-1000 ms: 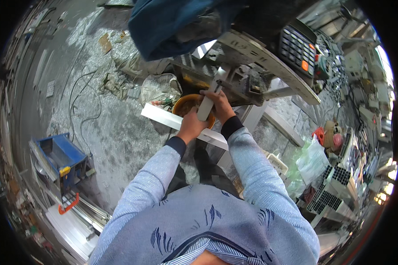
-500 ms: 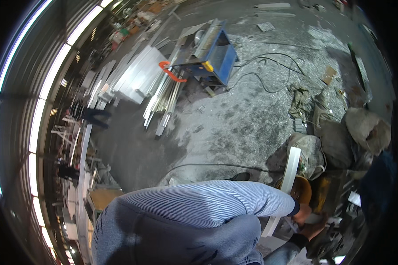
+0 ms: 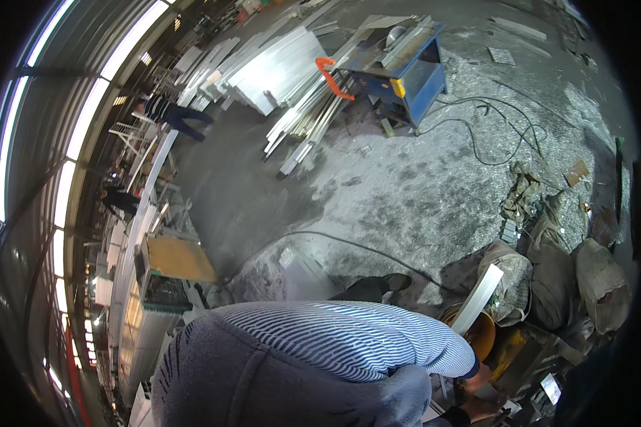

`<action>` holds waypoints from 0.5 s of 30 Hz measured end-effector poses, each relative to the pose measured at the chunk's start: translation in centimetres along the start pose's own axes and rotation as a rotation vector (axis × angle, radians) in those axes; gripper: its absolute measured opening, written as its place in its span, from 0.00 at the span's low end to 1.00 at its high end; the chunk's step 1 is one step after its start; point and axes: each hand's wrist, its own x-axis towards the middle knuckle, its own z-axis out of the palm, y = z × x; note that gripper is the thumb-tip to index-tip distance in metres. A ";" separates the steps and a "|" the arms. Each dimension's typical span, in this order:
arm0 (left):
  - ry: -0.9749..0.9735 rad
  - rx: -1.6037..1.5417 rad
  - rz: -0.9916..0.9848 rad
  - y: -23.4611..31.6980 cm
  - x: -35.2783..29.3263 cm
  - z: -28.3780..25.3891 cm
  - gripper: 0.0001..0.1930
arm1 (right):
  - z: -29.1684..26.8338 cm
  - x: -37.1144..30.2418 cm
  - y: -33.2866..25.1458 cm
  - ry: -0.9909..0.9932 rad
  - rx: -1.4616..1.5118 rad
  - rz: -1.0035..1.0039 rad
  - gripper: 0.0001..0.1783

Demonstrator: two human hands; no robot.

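Note:
Low at the right, my left hand [image 3: 473, 379] reaches out of a striped sleeve beside a dark, yellowish machine part [image 3: 513, 361]. Its fingers are mostly hidden. Just below it, my right hand [image 3: 481, 408], in a dark cuff, has its fingers drawn together at small light-coloured pieces, too blurred to name. A long white metal profile [image 3: 478, 299] slants up past my left forearm, which covers its lower part. An orange-yellow round container [image 3: 483, 334] stands behind that profile.
Stuffed sacks [image 3: 506, 281] crowd the right side. A black cable [image 3: 363, 247] crosses the scrap-littered floor. Further off are a blue saw table [image 3: 413, 78] and stacked metal profiles [image 3: 303, 132]. Two people, one in a striped top [image 3: 158, 109], are at the left.
The view has shifted, so the saw table and sacks sit further right. Both hands are lower in the picture, still close together by the machine. The white profile's lower end is now covered.

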 end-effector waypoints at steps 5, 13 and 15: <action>0.041 -0.058 0.030 0.1 0.4 -0.1 0.18 | 1.9 1.5 0.0 -0.028 -0.081 0.010 0.24; 0.072 -0.125 0.070 0.1 0.7 -0.1 0.18 | 2.8 2.0 -0.4 -0.067 -0.139 0.017 0.20; 0.069 -0.132 0.085 0.2 0.6 0.2 0.17 | 2.7 1.9 -0.4 -0.064 -0.144 0.014 0.19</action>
